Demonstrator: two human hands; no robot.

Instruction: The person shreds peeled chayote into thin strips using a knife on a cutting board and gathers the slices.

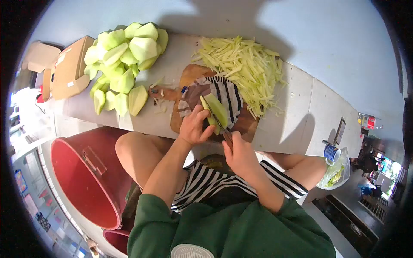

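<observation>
My left hand [195, 127] grips a peeled pale-green mango piece [219, 111], thumb and fingers along its near left side. In my right hand [241, 157] is a knife [227, 136]; its dark blade lies against the mango piece, and a thin slice stands on the blade's left side. Under both is a folded cloth [230, 95] with black and white stripes, spread over a wooden cutting board [191, 76]. A heap of thin pale-green strips [243, 69] spreads beyond the board to the right. To the left is a pile of peeled mango pieces [122, 58].
A cardboard box [69, 71] stands left of the pile. A large red bin [86, 180] is below it, beside my knee. At right are a blue-and-white cup [331, 154], a plastic bag [337, 174] with scraps, and a phone-like dark object [340, 130]. A wall [335, 51] rises behind.
</observation>
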